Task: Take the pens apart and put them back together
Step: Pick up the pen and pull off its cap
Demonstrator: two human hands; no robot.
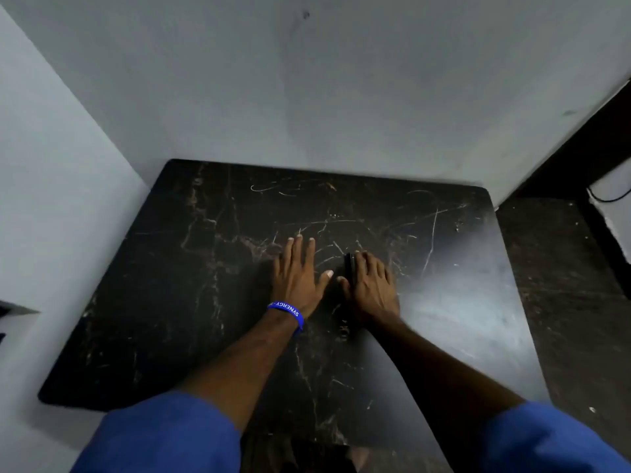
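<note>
Black marble-look table [205, 302], both hands down, pens at centre.
My left hand [297, 278] lies flat, fingers spread, holding nothing; right hand [370, 288] curls over dark pens [349, 268] at its 9 o'clock edge. Grip unclear w/ blur. Best: pin one barrel, then twist slowly so parts don't roll.

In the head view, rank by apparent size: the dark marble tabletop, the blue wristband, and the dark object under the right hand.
1. Dark marble tabletop, by far the largest.
2. and 3. Blue wristband and the dark object under the right hand: unsure, since the hand hides most of the object.
</note>
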